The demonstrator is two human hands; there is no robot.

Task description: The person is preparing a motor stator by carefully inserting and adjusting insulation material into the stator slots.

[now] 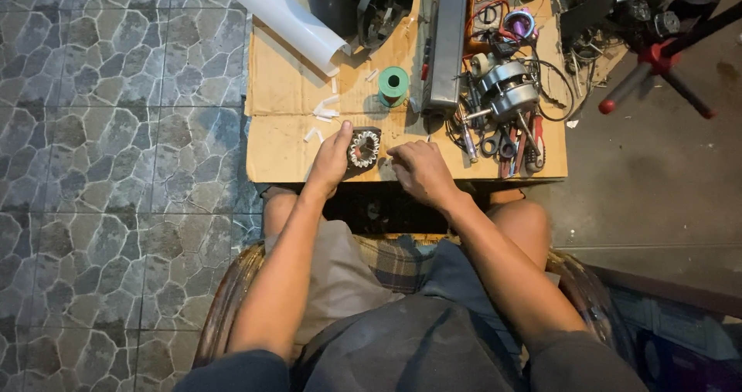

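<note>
A flat brown surface [286,141] of cardboard lies under both hands, out past the person's knees. Both arms reach straight forward from the body, bare from the elbow down.

Far ahead of the left hand lies a big white rolled sheet [282,13]. Ahead of the right hand stands a long grey metal box [447,40]. To the right of the right hand sits a silver motor part [510,91] in a heap of tools and wires.

The left hand [331,160] rests on the surface with its thumb pointing up. Its fingers curl around the left side of a small dark ring with white teeth [364,147], so it holds the ring. The ring sits just between the two hands, near the front edge.

The right hand [419,169] lies palm down, fingers bent and close together. Its fingertips are just beside the ring, and I cannot tell if they touch it.

A green spool [393,84] stands a little ahead of the ring. Small white bits [323,112] lie just ahead of the left hand.
</note>
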